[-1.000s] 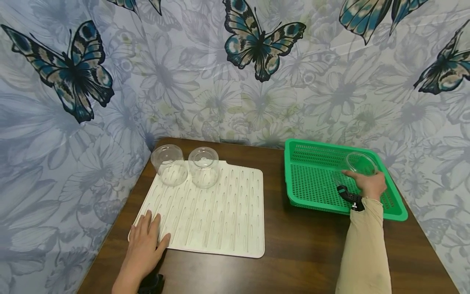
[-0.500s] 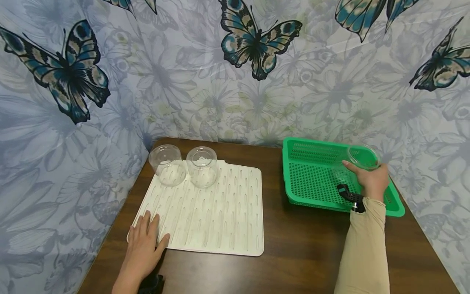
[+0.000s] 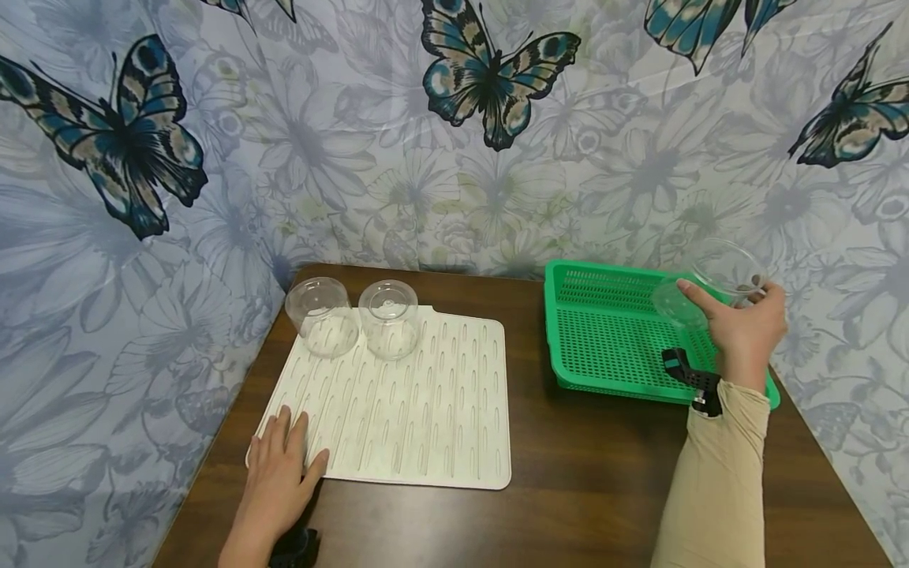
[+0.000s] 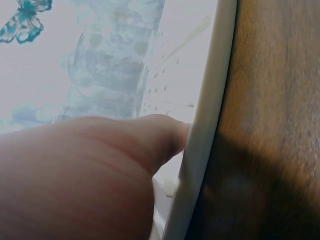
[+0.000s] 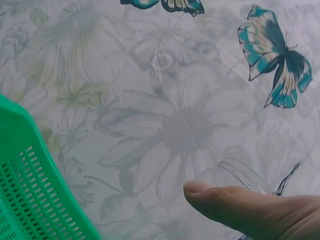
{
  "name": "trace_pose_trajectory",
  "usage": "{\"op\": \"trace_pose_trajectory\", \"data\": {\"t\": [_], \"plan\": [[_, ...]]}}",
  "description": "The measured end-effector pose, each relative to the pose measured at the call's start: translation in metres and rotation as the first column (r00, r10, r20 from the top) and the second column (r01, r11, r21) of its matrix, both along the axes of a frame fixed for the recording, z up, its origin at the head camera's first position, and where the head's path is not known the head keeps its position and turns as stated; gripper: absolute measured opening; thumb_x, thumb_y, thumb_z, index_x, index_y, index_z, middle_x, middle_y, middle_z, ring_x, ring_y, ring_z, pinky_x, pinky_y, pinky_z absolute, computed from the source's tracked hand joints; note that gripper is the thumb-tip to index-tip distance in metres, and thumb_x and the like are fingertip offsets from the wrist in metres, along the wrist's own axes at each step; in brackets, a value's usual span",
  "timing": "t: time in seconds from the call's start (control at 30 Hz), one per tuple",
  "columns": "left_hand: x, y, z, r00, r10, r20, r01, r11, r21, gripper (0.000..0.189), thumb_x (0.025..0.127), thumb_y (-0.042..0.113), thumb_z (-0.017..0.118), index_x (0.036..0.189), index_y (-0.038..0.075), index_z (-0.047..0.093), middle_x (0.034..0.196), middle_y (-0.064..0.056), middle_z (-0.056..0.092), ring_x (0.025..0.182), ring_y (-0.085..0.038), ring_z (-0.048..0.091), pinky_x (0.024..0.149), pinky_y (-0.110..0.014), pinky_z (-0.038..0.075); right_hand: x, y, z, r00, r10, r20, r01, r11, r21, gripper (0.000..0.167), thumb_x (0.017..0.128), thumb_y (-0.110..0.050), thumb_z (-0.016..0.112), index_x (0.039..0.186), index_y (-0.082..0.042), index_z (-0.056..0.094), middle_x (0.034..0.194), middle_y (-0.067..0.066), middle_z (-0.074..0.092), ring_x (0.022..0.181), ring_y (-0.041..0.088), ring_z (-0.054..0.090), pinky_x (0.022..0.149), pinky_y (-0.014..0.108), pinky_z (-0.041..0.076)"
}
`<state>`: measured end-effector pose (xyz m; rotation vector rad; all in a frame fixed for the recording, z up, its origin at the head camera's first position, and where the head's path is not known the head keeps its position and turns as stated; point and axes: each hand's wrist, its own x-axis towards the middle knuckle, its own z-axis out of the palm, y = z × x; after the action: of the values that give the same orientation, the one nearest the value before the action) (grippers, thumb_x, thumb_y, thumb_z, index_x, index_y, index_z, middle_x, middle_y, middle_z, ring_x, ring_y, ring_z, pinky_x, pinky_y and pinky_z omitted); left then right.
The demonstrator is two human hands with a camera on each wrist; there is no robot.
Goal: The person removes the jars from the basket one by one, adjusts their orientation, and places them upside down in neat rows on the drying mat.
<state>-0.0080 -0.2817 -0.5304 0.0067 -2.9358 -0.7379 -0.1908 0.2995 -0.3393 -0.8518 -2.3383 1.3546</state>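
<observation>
My right hand grips a clear round container above the right part of the green basket. The thumb lies on its near side and the other fingers curve round the right. The container is tilted and very see-through. In the right wrist view the thumb shows, with a faint clear rim behind it. My left hand rests with straight fingers on the front left corner of a white ridged mat. Two similar clear containers, a left one and a right one, stand side by side at the mat's back left.
The green perforated basket stands at the back right of the brown wooden table. A butterfly-print cloth hangs behind the table and along its left side. The right forearm reaches across the table's front right.
My right hand has lifted the clear container up from the basket and moved slightly right and away, with the container tilting. My left hand and the two containers on the mat have stayed put.
</observation>
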Motion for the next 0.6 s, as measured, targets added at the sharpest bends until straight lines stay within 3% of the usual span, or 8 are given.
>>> {"op": "trace_pose_trajectory", "data": {"t": [0.1, 0.23, 0.43, 0.6], "plan": [[0.001, 0.001, -0.001, 1.0, 0.001, 0.004, -0.001, 1.0, 0.001, 0.07, 0.105, 0.024, 0.073, 0.155, -0.017, 0.044, 0.165, -0.046, 0.024, 0.152, -0.069, 0.018, 0.118, -0.085, 0.013, 0.006, -0.005, 0.001, 0.999, -0.005, -0.044, 0.004, 1.0, -0.003, 0.108, 0.087, -0.056, 0.088, 0.171, -0.025, 0.029, 0.166, -0.001, 0.038, 0.135, 0.016, 0.044, 0.109, 0.034, 0.044], [0.001, 0.002, -0.001, 1.0, 0.0, 0.008, 0.0, 1.0, 0.006, 0.071, 0.106, 0.024, 0.073, 0.155, -0.018, 0.044, 0.165, -0.046, 0.023, 0.152, -0.069, 0.017, 0.119, -0.085, 0.012, 0.014, -0.013, -0.001, 0.993, 0.011, -0.119, -0.005, 0.999, 0.045, 0.105, 0.087, -0.055, 0.089, 0.17, -0.026, 0.032, 0.167, 0.002, 0.041, 0.151, 0.023, 0.041, 0.118, 0.039, 0.042], [0.0, 0.001, 0.001, 1.0, -0.001, 0.022, 0.001, 1.0, 0.007, 0.071, 0.106, 0.024, 0.072, 0.155, -0.018, 0.043, 0.166, -0.047, 0.022, 0.152, -0.069, 0.016, 0.119, -0.085, 0.011, 0.02, -0.028, -0.002, 0.965, 0.067, -0.255, -0.031, 0.989, 0.144, 0.101, 0.086, -0.049, 0.092, 0.167, -0.02, 0.038, 0.167, 0.008, 0.044, 0.151, 0.026, 0.045, 0.122, 0.04, 0.041], [-0.002, 0.001, 0.004, 0.999, -0.003, 0.039, 0.002, 1.0, 0.004, 0.071, 0.107, 0.026, 0.072, 0.155, -0.017, 0.043, 0.166, -0.046, 0.021, 0.153, -0.069, 0.015, 0.119, -0.085, 0.011, 0.022, -0.042, -0.002, 0.93, 0.122, -0.348, -0.025, 0.962, 0.271, 0.1, 0.084, -0.04, 0.097, 0.165, -0.018, 0.043, 0.159, 0.005, 0.054, 0.143, 0.026, 0.052, 0.117, 0.037, 0.043]]}}
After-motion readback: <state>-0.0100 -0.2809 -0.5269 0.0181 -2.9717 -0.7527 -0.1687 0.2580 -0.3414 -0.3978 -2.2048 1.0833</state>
